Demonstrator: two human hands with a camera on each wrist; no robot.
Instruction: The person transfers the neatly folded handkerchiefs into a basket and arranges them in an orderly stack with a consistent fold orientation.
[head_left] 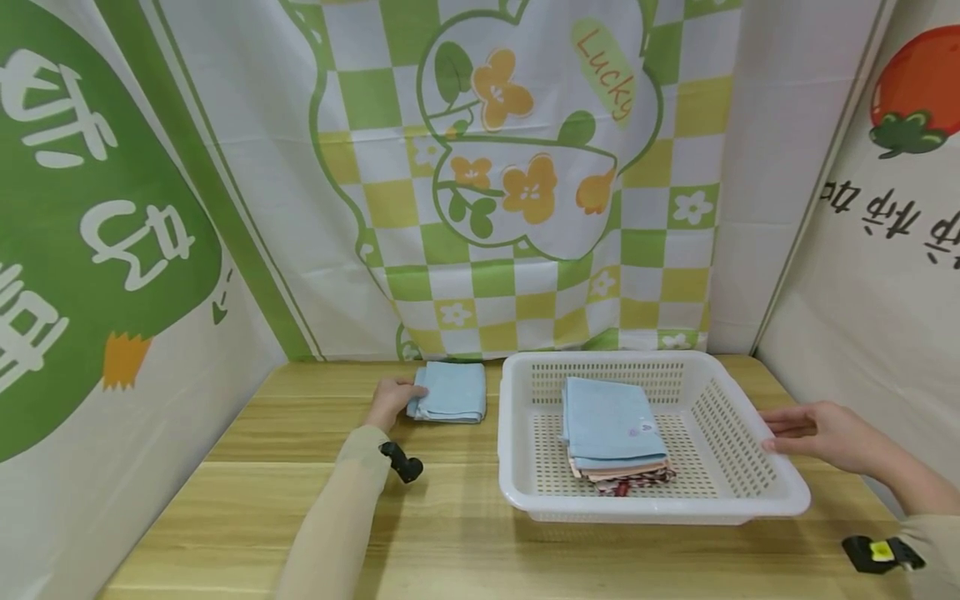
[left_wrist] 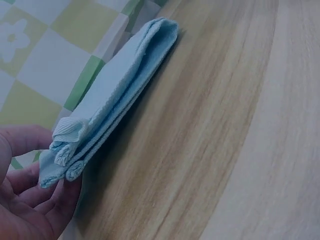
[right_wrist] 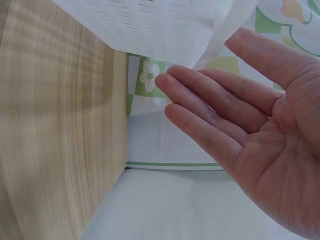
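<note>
My left hand (head_left: 392,402) pinches the near-left corner of a folded light-blue towel (head_left: 452,392) at the back of the table. In the left wrist view, the thumb lies above the towel's layered edges (left_wrist: 75,150) and the fingers below. At the right, a white plastic basket (head_left: 637,506) holds a stack of folded cloths (head_left: 611,421); a light-blue one tops peach and dark-patterned layers. My right hand (head_left: 825,433) is at the basket's right rim. Its fingers (right_wrist: 215,110) are extended beneath the rim, with the thumb tip right at the rim's edge.
The wood-grain table (head_left: 247,500) is bounded behind by a green-and-white checked curtain (head_left: 480,308). Printed fabric walls stand at the left (head_left: 247,375) and right (head_left: 862,317). A black wrist device (head_left: 401,462) is on the left sleeve, another (head_left: 881,554) on the right.
</note>
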